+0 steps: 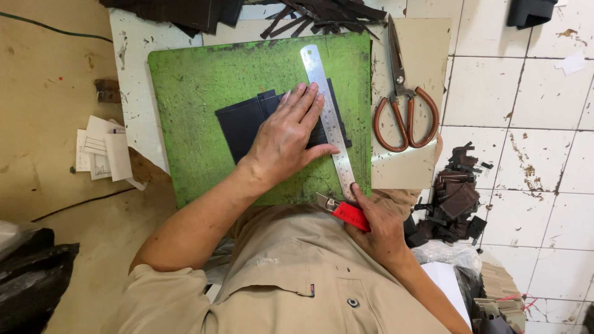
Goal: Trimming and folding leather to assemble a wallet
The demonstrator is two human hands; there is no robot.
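A green cutting board [198,93] lies in front of me. On it is a dark, flat piece of material [238,124]. A steel ruler [327,111] lies slanted across the dark piece's right side. My left hand [288,133] is spread flat, palm down, pressing on the dark piece and the ruler's edge. My right hand [377,226] grips a red-handled utility knife [343,211] near the board's front edge. The knife's blade tip sits at the ruler's near end.
Large scissors [402,105] with brown handles lie on a beige sheet [427,49] right of the board. Dark offcuts [322,15] are piled behind the board, and more scraps [455,201] lie on the tiled floor. Papers [102,148] lie left.
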